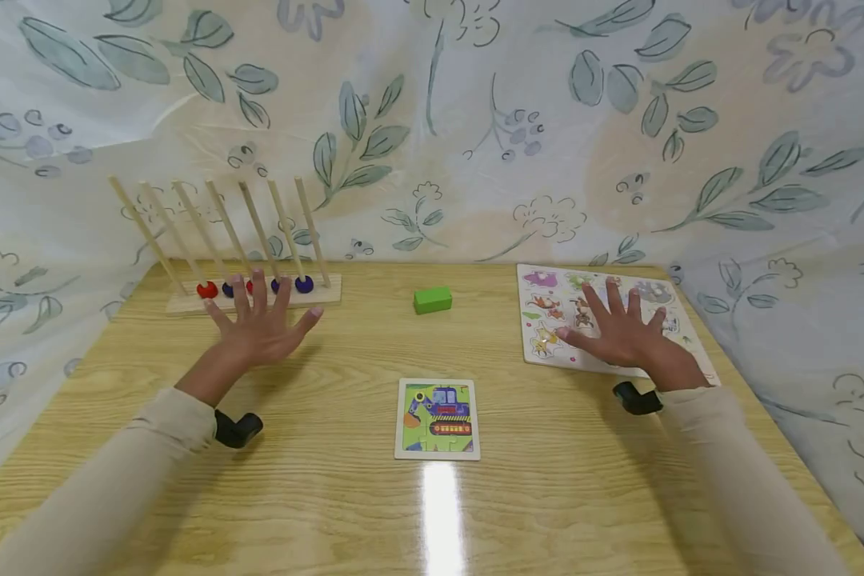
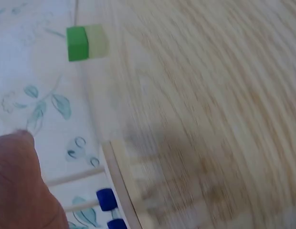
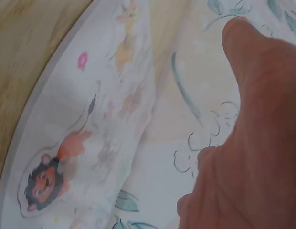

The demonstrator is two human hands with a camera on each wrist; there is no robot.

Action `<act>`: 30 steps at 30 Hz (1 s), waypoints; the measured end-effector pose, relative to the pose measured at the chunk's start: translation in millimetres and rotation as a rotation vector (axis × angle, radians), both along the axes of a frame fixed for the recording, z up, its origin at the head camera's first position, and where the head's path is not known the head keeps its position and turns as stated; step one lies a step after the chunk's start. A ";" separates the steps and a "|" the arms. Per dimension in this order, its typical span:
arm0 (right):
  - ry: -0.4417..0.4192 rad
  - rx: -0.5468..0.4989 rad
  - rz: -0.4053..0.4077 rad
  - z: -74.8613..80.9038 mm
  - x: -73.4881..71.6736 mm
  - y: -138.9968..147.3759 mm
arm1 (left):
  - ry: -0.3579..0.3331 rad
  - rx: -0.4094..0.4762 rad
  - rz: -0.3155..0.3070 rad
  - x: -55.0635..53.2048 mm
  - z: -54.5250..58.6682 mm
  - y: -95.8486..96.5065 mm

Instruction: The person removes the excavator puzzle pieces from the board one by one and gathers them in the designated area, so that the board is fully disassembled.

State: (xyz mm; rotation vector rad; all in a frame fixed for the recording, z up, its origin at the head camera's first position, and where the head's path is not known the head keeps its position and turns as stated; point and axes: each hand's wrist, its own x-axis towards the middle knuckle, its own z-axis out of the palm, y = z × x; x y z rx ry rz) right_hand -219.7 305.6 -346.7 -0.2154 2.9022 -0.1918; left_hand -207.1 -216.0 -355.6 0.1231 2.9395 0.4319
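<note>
My left hand (image 1: 259, 330) is held over the table with its fingers spread, nearest to a wooden peg rack (image 1: 327, 293). Tall rods rise from the rack's base, with red and blue beads (image 1: 304, 284) low on several of them; the hand hides part of the base. On the right, my right hand (image 1: 625, 334), also spread, is over a white animal puzzle board (image 1: 540, 354) and covers some of its pictures. A lion piece (image 3: 45, 186) shows in the right wrist view. Neither hand holds anything.
A green block (image 1: 432, 300) lies at the back middle of the wooden table (image 1: 331, 496). Closer in is a square excavator puzzle (image 1: 438, 419) in a pale frame. Floral cloth (image 1: 461, 160) hangs behind the table and along its sides.
</note>
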 end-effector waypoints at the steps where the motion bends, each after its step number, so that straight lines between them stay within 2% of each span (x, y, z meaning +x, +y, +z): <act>1: 0.008 -0.016 0.010 1.2 1.1 -2.1 | 0.009 -0.007 -0.009 0.2 0.9 1.3; 5: 0.048 -0.098 0.052 2.5 5.9 -10.1 | 0.015 -0.003 -0.044 2.8 3.2 6.6; 10: 0.093 -0.207 0.118 -0.2 8.9 -20.5 | 0.020 0.057 -0.106 9.2 1.0 9.8; 14: 0.104 -0.291 0.156 -1.0 11.3 -28.2 | 0.023 0.100 -0.203 13.4 -2.7 12.1; 20: 0.160 -0.360 0.224 -1.7 14.8 -40.5 | -0.027 0.249 -0.390 15.7 -6.7 14.2; 22: 0.173 -0.373 0.251 -2.8 15.7 -44.3 | -0.034 0.268 -0.434 16.6 -5.9 14.5; 27: 0.194 -0.389 0.295 -5.8 19.0 -52.8 | 0.021 0.276 -0.507 21.2 -3.7 17.3; 30: 0.194 -0.410 0.311 -6.7 22.2 -59.1 | 0.065 0.245 -0.547 27.3 -3.2 21.9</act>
